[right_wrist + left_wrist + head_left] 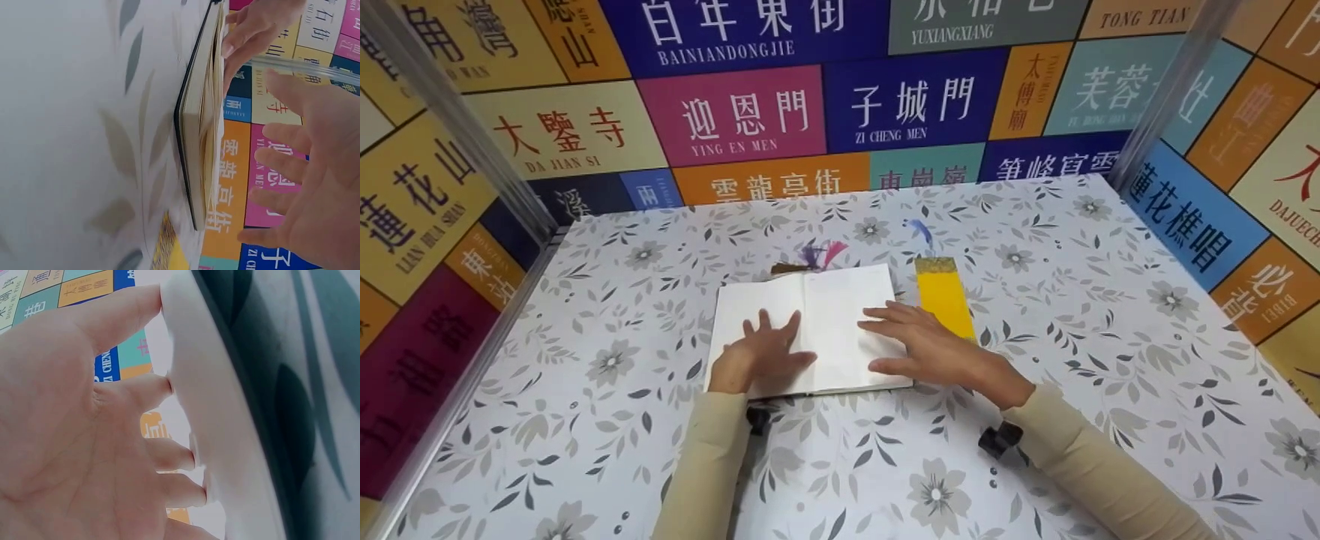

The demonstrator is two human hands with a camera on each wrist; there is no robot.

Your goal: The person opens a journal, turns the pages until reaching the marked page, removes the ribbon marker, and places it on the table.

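An open notebook (817, 322) with blank white pages lies in the middle of the floral table (1035, 315). My left hand (765, 352) lies flat on the left page, and its straight fingertips (169, 385) press the paper (225, 439). My right hand (919, 341) is spread over the right page's outer edge with its fingers straight. In the right wrist view that hand (315, 185) hovers a little off the book (199, 124). A yellow bookmark (945, 300) with a blue tassel (919, 229) lies just right of the notebook. Pink and purple tassels (821, 255) stick out at the book's far edge.
Walls covered with colourful sign panels (735, 112) close the table in at the back and on both sides. Metal corner posts (1162, 97) stand at the back corners. The floral cloth runs on around the notebook, left, right and near.
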